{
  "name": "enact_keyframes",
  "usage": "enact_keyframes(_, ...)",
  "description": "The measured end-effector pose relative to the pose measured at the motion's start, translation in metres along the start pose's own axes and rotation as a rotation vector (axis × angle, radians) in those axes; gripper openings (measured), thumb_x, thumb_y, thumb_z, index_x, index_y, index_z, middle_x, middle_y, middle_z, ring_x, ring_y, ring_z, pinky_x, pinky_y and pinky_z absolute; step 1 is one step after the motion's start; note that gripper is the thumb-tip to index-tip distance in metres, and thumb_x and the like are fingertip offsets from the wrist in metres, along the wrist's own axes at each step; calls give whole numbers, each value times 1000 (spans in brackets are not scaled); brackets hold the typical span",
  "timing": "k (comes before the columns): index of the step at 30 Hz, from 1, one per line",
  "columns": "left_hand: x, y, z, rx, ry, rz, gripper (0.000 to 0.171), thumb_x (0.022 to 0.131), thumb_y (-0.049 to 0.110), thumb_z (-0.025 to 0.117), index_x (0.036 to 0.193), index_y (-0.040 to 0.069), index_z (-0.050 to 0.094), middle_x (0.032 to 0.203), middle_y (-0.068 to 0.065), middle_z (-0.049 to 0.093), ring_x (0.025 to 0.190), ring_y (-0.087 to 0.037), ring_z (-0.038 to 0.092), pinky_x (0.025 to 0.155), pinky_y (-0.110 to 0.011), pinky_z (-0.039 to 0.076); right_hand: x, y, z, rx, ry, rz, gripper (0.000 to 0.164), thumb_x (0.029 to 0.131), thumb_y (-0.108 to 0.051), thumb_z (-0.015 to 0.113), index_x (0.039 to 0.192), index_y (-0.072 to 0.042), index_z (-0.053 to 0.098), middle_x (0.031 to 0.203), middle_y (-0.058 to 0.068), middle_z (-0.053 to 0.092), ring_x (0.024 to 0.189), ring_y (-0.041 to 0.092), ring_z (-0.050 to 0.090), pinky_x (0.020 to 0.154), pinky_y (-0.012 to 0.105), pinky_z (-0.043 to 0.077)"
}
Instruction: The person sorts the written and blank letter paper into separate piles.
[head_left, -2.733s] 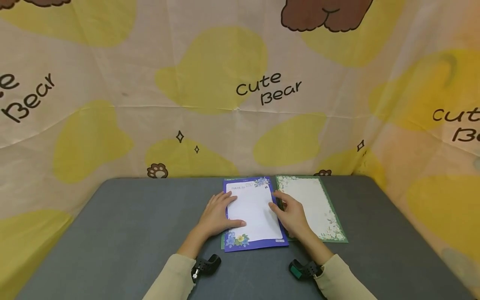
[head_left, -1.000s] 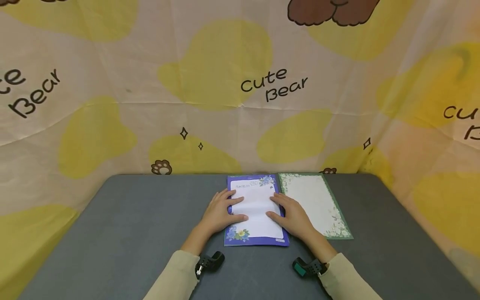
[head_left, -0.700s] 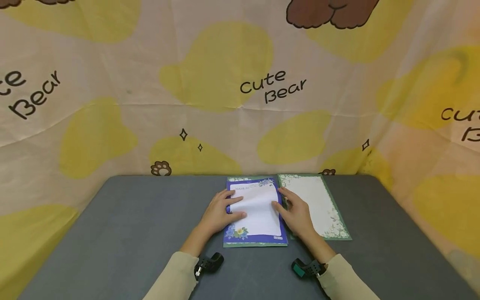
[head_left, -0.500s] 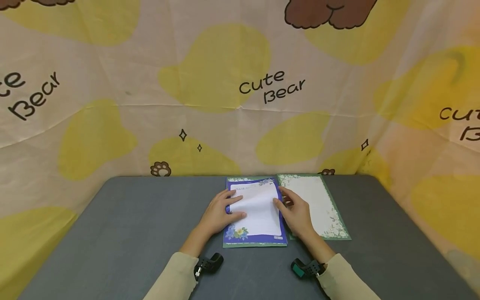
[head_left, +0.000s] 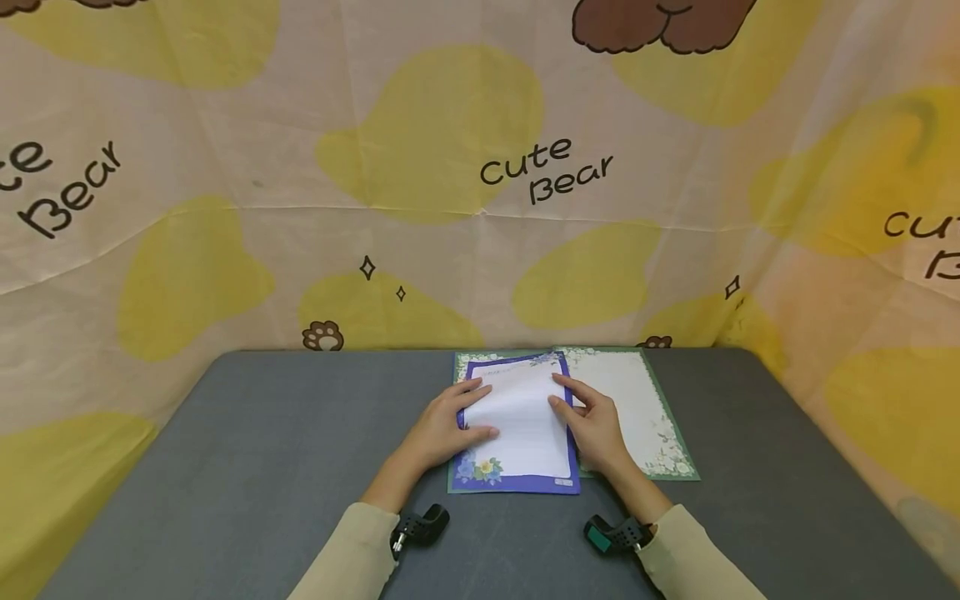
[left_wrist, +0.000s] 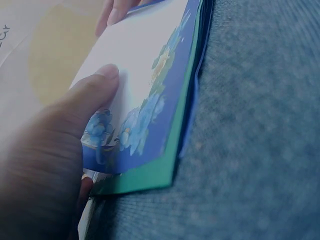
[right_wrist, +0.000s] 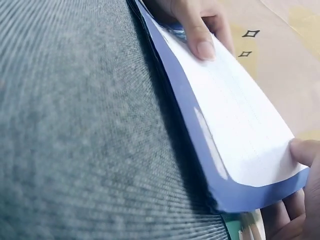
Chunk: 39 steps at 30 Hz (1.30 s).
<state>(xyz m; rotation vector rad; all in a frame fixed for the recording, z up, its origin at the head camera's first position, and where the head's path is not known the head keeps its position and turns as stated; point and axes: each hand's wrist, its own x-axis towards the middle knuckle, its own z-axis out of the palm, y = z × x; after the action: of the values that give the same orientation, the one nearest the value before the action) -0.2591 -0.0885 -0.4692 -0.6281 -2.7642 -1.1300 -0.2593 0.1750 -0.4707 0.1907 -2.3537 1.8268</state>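
In the head view a letter sheet with a purple-blue border and painted flowers (head_left: pixel 517 450) lies over a green-edged sheet (head_left: pixel 460 360) on the grey table. My left hand (head_left: pixel 442 422) rests on its left side, thumb and fingertips spread on the white face. My right hand (head_left: pixel 595 423) pinches its right edge; in the right wrist view the thumb (right_wrist: pixel 304 151) is on top and the fingers are underneath. The blue sheet bows upward slightly. In the left wrist view its corner (left_wrist: pixel 100 159) shows above a green layer (left_wrist: pixel 137 176).
A white page with a green floral border (head_left: pixel 626 400) lies to the right, partly behind my right hand. The grey table (head_left: pixel 300 467) ends at a patterned cloth backdrop (head_left: pixel 420 125). Black devices are strapped at both wrists.
The blue sheet, flattened under both hands a second ago, has been lifted at its right edge and slid rightward, baring more of the green-edged sheet at left. My left hand has shifted slightly with it.
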Motion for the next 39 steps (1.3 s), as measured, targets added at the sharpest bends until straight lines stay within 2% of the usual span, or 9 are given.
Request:
enact_keyframes(5, 0, 1, 0, -7, -31, -15, 69, 84, 41, 82, 144, 16, 59, 159, -9, 45, 149, -37, 39, 116, -61, 37, 1, 3, -1, 55, -36, -26, 44, 95, -12, 70, 138, -8, 62, 148, 23, 54, 50, 7, 63, 47, 23, 52)
enact_keyframes(8, 1, 1, 1, -8, -25, -15, 67, 86, 40, 81, 143, 14, 59, 160, -11, 43, 149, -38, 38, 117, -61, 36, 0, 4, -1, 53, -49, -42, 44, 95, -11, 70, 139, -6, 62, 147, 24, 54, 52, 7, 65, 48, 24, 53)
enact_keyframes(13, 1, 0, 3, -31, 77, -37, 56, 92, 32, 74, 142, 12, 59, 158, -15, 45, 147, -40, 39, 117, -61, 35, 0, 3, -2, 45, -54, -57, 45, 95, -11, 70, 139, -6, 62, 147, 24, 54, 49, 7, 62, 45, 22, 50)
enact_keyframes(17, 1, -1, 3, -44, 167, -97, 51, 95, 30, 71, 141, 13, 60, 151, -15, 52, 144, -38, 44, 118, -59, 36, -1, 3, -2, 48, -58, -90, 45, 96, -11, 70, 139, -7, 61, 147, 23, 54, 48, 7, 61, 45, 21, 49)
enact_keyframes(24, 2, 0, 5, -52, 221, -192, 48, 97, 35, 68, 141, 18, 61, 145, -13, 59, 140, -35, 50, 114, -57, 41, -2, 2, -3, 67, -57, -139, 44, 96, -11, 69, 139, -5, 61, 147, 25, 54, 51, 7, 63, 45, 21, 51)
enact_keyframes(27, 2, 0, 5, -62, 238, -168, 44, 96, 32, 69, 138, 18, 64, 140, -11, 63, 135, -33, 54, 112, -56, 43, -3, 1, -3, 72, -52, -131, 45, 96, -12, 69, 139, -5, 61, 147, 25, 54, 52, 7, 63, 46, 21, 51)
enact_keyframes(31, 1, -1, 5, -73, 264, -84, 35, 94, 24, 72, 128, 15, 71, 130, -10, 68, 125, -31, 61, 105, -52, 49, -3, 1, -3, 75, -46, -112, 44, 96, -12, 69, 140, -6, 61, 148, 23, 54, 52, 8, 64, 46, 21, 51)
enact_keyframes(35, 2, -2, 6, -72, 302, -5, 27, 91, 15, 75, 117, 11, 77, 118, -10, 69, 105, -25, 66, 89, -42, 55, -2, 2, -2, 73, -47, -112, 45, 96, -9, 68, 140, -5, 60, 148, 23, 54, 47, 7, 59, 43, 19, 47)
enact_keyframes(39, 3, -1, 5, -84, 334, 19, 25, 88, 9, 77, 113, 8, 78, 111, -8, 69, 82, -15, 59, 72, -26, 51, -7, -12, -1, 40, -47, -100, 44, 96, -3, 67, 139, 1, 59, 147, 27, 53, 41, 4, 47, 41, 16, 39)
